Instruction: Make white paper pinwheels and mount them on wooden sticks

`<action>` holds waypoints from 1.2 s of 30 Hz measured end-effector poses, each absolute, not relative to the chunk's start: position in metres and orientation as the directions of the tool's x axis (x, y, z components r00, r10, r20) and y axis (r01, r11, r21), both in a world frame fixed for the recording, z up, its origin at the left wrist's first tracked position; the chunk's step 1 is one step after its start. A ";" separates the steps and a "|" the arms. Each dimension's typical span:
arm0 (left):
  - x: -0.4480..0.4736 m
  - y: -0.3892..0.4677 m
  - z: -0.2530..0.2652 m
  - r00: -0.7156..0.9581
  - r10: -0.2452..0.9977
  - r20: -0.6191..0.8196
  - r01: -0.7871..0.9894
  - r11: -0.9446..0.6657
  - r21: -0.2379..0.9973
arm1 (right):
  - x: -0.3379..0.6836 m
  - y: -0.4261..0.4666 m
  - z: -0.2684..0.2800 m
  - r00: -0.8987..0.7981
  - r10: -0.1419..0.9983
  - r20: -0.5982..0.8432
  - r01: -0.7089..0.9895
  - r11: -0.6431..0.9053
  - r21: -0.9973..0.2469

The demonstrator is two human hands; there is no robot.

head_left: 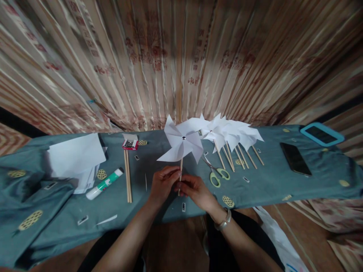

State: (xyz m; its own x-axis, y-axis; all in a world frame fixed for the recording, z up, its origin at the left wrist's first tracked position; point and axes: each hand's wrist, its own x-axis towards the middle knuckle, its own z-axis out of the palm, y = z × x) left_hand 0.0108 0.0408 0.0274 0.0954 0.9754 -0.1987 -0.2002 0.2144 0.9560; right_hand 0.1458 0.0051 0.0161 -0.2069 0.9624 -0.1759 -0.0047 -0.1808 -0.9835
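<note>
Left hand (163, 184) and right hand (196, 189) pinch 1 pinwheel (183, 145) near 1 pair of scissors (214, 169).

Matt paper pinwheel (179, 145), shiny metal pin (184, 138), smooth wooden stick (181, 164), creased fabric tablecloth (269, 185)

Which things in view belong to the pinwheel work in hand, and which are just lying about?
Seem to belong:
- pinwheel, held in the left hand and right hand
- row of other pinwheels
- loose sticks
- box of pins
- white paper
- scissors
- tube, probably glue

Probably just lying about:
- phone
- blue-framed tablet
- paper scrap
</note>
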 end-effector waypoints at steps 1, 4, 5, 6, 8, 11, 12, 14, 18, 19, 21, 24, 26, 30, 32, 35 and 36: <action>0.011 0.041 0.027 0.098 0.974 -0.204 -0.206 0.220 0.953 | 0.147 0.006 0.016 -0.209 0.961 -0.179 -0.006 -0.184 -0.983; 0.013 0.042 0.027 0.121 0.966 -0.228 -0.223 0.251 0.942 | 0.148 0.006 0.016 -0.230 0.957 -0.176 -0.013 -0.184 -0.983; 0.014 0.042 0.027 0.129 0.963 -0.237 -0.230 0.261 0.937 | 0.147 0.007 0.016 -0.237 0.956 -0.174 -0.014 -0.182 -0.983; 0.014 0.043 0.027 0.136 0.960 -0.245 -0.235 0.272 0.933 | 0.147 0.007 0.016 -0.244 0.954 -0.172 -0.011 -0.180 -0.984; 0.014 0.044 0.027 0.139 0.956 -0.257 -0.237 0.284 0.929 | 0.148 0.007 0.018 -0.249 0.954 -0.168 0.008 -0.171 -0.985; 0.013 0.046 0.027 0.089 0.970 -0.226 -0.215 0.240 0.947 | 0.158 0.009 0.024 -0.251 0.953 -0.171 0.050 -0.164 -0.985; 0.012 0.047 0.027 0.069 0.976 -0.207 -0.201 0.217 0.955 | 0.165 0.010 0.026 -0.245 0.952 -0.181 0.060 -0.171 -0.983; 0.010 0.049 0.027 0.045 0.982 -0.184 -0.178 0.189 0.966 | 0.182 0.015 0.032 -0.223 0.949 -0.221 0.067 -0.212 -0.975; 0.010 0.050 0.024 0.065 0.978 -0.198 -0.157 0.206 0.966 | 0.214 0.027 0.040 0.080 0.981 -0.175 -0.112 -0.166 -0.980; 0.010 0.049 0.023 0.075 0.978 -0.197 -0.147 0.206 0.967 | 0.218 0.030 0.041 0.165 0.975 -0.149 -0.155 -0.123 -0.980; 0.012 0.048 0.022 0.092 0.978 -0.189 -0.123 0.199 0.972 | 0.221 0.034 0.041 0.259 0.960 -0.109 -0.200 -0.057 -0.978; 0.014 0.047 0.020 0.118 0.976 -0.181 -0.096 0.193 0.976 | 0.216 0.038 0.040 0.266 0.960 -0.085 -0.217 -0.026 -0.976; 0.015 0.046 0.020 0.128 0.975 -0.179 -0.088 0.191 0.978 | 0.211 0.039 0.039 0.261 0.961 -0.087 -0.224 -0.028 -0.974; 0.016 0.045 0.020 0.124 0.979 -0.163 -0.079 0.174 0.982 | 0.207 0.039 0.039 0.243 0.964 -0.109 -0.247 -0.047 -0.968; 0.016 0.044 0.020 0.120 0.981 -0.149 -0.068 0.158 0.985 | 0.206 0.038 0.040 0.222 0.967 -0.122 -0.272 -0.059 -0.960; 0.016 0.044 0.020 0.127 0.982 -0.140 -0.063 0.149 0.987 | 0.204 0.038 0.041 0.191 0.972 -0.136 -0.303 -0.073 -0.950; 0.016 0.044 0.020 0.128 0.982 -0.138 -0.068 0.147 0.987 | 0.203 0.038 0.041 0.181 0.974 -0.138 -0.309 -0.077 -0.948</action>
State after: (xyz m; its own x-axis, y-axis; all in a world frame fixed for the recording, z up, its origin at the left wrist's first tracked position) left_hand 0.0159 0.0442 0.0196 0.1283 0.9821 -0.1377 -0.0679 0.1472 0.9868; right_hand 0.2025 0.0380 0.0411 0.1811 0.9738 -0.1377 -0.3086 -0.0767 -0.9481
